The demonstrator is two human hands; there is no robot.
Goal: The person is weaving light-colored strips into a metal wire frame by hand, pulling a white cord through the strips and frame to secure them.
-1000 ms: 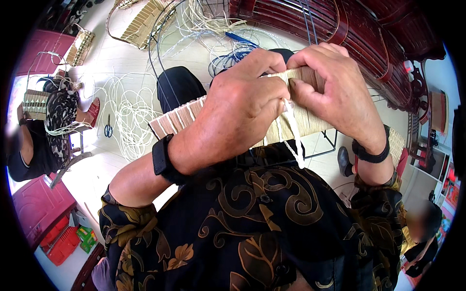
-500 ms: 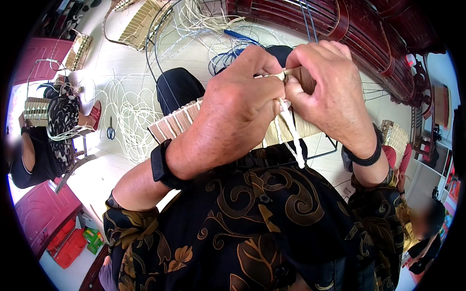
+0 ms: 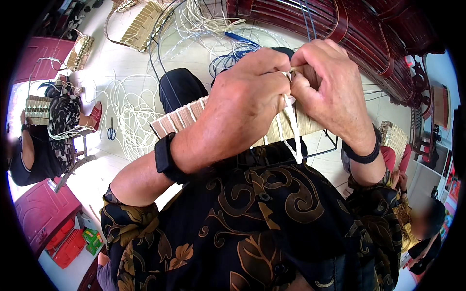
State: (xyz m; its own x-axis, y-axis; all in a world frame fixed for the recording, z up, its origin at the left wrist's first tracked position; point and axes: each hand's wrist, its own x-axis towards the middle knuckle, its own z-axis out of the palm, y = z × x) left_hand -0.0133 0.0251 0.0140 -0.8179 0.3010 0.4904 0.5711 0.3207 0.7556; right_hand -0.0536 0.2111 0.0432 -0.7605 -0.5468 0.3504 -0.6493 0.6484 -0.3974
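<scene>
Across my lap lies a woven basket piece (image 3: 184,116), tan strands wound side by side and crossed by white cord stitches, on a dark wire frame (image 3: 324,151). My left hand (image 3: 252,92) is closed in a pinch on a white cord (image 3: 292,121), whose doubled end hangs below the fingers toward my shirt. Right beside it, my right hand (image 3: 330,82) has thumb and forefinger pinched on the same cord, at the upper part of the weaving. The fingertips nearly meet; the exact crossing of the cord between them is partly hidden.
Loose white cord (image 3: 133,121) lies on the floor at left, near dark scissors (image 3: 111,130). Blue strands (image 3: 233,56) are heaped beyond my hands. Another woven piece (image 3: 143,26) lies at the far left. A dark red wooden bench (image 3: 359,34) stands at the back. Other people sit at both sides.
Both hands and the woven piece have shifted slightly to the right. The hands have drawn closer together at the fingertips, still pinching the cord.
</scene>
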